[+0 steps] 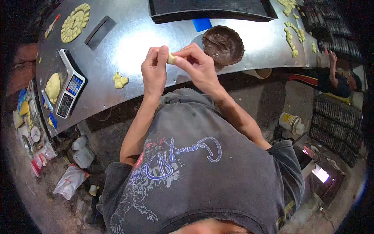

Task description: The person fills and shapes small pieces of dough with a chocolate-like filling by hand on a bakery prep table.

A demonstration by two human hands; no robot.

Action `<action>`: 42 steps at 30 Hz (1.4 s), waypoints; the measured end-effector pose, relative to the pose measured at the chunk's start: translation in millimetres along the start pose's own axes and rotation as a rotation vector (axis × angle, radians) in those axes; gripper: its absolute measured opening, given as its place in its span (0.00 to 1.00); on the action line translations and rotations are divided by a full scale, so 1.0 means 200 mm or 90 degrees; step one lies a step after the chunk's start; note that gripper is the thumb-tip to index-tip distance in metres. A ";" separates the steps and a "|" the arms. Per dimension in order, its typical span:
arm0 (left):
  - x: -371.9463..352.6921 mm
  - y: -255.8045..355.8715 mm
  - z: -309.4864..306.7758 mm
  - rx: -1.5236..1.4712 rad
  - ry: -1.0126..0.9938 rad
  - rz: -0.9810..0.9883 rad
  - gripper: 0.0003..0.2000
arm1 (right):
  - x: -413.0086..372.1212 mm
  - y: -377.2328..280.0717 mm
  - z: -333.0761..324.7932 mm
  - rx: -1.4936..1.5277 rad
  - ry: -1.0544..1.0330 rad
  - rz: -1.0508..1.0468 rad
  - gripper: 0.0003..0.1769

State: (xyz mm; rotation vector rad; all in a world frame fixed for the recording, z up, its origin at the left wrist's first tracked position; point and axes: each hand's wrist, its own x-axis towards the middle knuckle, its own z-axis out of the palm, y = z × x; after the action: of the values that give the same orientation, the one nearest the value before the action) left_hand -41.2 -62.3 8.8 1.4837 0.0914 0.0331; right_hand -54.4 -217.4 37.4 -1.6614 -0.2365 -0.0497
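Left hand (154, 72), right hand (198, 66): each grip pinched closed on one dough piece (171, 59), held above tabletop (128, 46) edge, probably so fingertips can shape it. Bowl (223, 45) of dark filling just beside right hand, within reach. Scale (70, 84) far left.

Table (130, 54) glossy metal; dough piece (171, 59) matt, smooth.

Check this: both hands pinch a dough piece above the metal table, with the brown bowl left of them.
Wrong side: the head view shows the brown bowl right of them. The left hand and right hand do pinch the dough piece above the metal table.
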 end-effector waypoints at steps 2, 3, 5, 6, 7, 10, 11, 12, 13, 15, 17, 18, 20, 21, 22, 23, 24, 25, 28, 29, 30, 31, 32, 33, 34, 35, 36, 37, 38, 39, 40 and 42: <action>-0.02 0.01 0.09 -0.045 -0.022 -0.017 0.21 | -0.01 -0.04 -0.06 -0.085 -0.036 -0.057 0.08; -0.02 0.06 0.15 -0.109 -0.041 -0.052 0.22 | 0.00 -0.04 -0.09 -0.105 -0.045 -0.111 0.08; -0.03 0.04 0.19 -0.129 -0.065 -0.139 0.28 | -0.01 -0.08 -0.13 -0.115 -0.056 -0.127 0.09; -0.03 0.03 0.19 -0.093 -0.093 -0.166 0.29 | -0.01 -0.09 -0.15 -0.121 -0.061 -0.136 0.10; -0.03 0.01 0.18 -0.057 -0.121 -0.192 0.30 | -0.02 -0.08 -0.19 -0.078 -0.074 -0.065 0.10; -0.08 0.05 0.28 -0.036 -0.117 -0.101 0.25 | -0.03 -0.02 -0.32 0.013 -0.081 0.104 0.12; -0.10 0.07 0.33 -0.032 -0.105 -0.046 0.23 | -0.01 0.01 -0.37 0.016 -0.066 0.125 0.13; -0.11 0.08 0.37 -0.028 -0.092 0.007 0.21 | 0.00 0.04 -0.41 0.019 -0.051 0.147 0.14; -0.11 0.05 0.39 -0.050 -0.106 0.050 0.17 | 0.01 0.07 -0.43 0.082 -0.048 0.128 0.15; -0.11 0.04 0.43 0.018 -0.112 0.090 0.17 | 0.02 0.09 -0.45 0.219 -0.006 0.179 0.15; -0.13 0.05 0.48 0.082 -0.092 0.112 0.18 | 0.04 0.10 -0.48 0.251 -0.014 0.199 0.13; -0.15 0.06 0.52 0.111 -0.072 0.115 0.18 | 0.05 0.10 -0.50 0.225 -0.020 0.188 0.12; -0.17 0.08 0.53 0.112 -0.051 0.073 0.19 | 0.05 0.10 -0.50 0.176 -0.031 0.167 0.09; -0.18 0.08 0.52 0.083 -0.050 0.031 0.19 | 0.05 0.10 -0.50 0.183 -0.035 0.165 0.09; -0.18 0.08 0.50 0.053 -0.050 -0.010 0.20 | 0.04 0.09 -0.48 0.125 -0.050 0.118 0.10; -0.18 0.07 0.49 0.024 -0.025 -0.014 0.18 | 0.03 0.08 -0.47 0.067 -0.066 0.070 0.10; -0.18 0.06 0.48 -0.006 0.000 -0.016 0.17 | 0.03 0.05 -0.46 0.010 -0.082 0.019 0.11; -0.17 0.04 0.46 -0.035 0.024 -0.017 0.17 | 0.03 -0.03 -0.44 -0.080 -0.112 -0.067 0.11; -0.19 0.06 0.42 -0.032 0.035 -0.058 0.29 | 0.02 0.00 -0.39 -0.245 -0.082 -0.269 0.11; -0.20 0.06 0.41 -0.042 0.023 -0.076 0.32 | 0.03 0.00 -0.39 -0.269 -0.089 -0.246 0.10; -0.20 0.06 0.41 -0.053 0.009 -0.092 0.34 | 0.05 -0.02 -0.38 -0.286 -0.102 -0.238 0.10; -0.21 0.08 0.40 -0.055 0.001 -0.061 0.39 | 0.08 -0.02 -0.36 -0.304 -0.112 -0.228 0.09; -0.21 0.09 0.40 -0.074 0.001 -0.057 0.39 | 0.11 -0.02 -0.34 -0.323 -0.119 -0.218 0.09; -0.20 0.08 0.39 -0.095 0.000 -0.053 0.40 | 0.14 0.03 -0.30 -0.246 -0.128 -0.192 0.11; -0.20 0.08 0.38 -0.117 -0.002 -0.048 0.40 | 0.16 0.06 -0.29 -0.100 -0.189 -0.002 0.12; -0.19 0.05 0.34 -0.132 -0.038 -0.066 0.40 | 0.17 0.07 -0.29 0.049 -0.245 0.189 0.13; -0.20 0.02 0.31 -0.153 -0.040 -0.089 0.40 | 0.19 0.09 -0.24 0.127 -0.237 0.217 0.14; -0.20 0.00 0.28 -0.174 -0.042 -0.111 0.40 | 0.20 0.11 -0.19 0.205 -0.226 0.246 0.16; -0.20 -0.03 0.25 -0.195 -0.045 -0.134 0.40 | 0.19 0.13 -0.16 0.127 -0.218 0.234 0.16; -0.21 -0.07 0.21 -0.198 -0.053 -0.169 0.40 | 0.18 0.15 -0.13 0.049 -0.209 0.221 0.15; -0.21 -0.11 0.16 -0.199 -0.060 -0.205 0.40 | 0.17 0.17 -0.09 -0.027 -0.200 0.209 0.15; -0.23 -0.16 0.07 -0.194 -0.081 -0.259 0.39 | 0.10 0.23 -0.03 -0.314 -0.151 -0.106 0.15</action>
State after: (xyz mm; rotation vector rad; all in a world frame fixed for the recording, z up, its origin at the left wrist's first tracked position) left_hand -86.7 -82.0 -20.5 1.1372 0.2709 -0.3615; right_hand -25.4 -225.8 -3.7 -2.1358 -0.5789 -0.0371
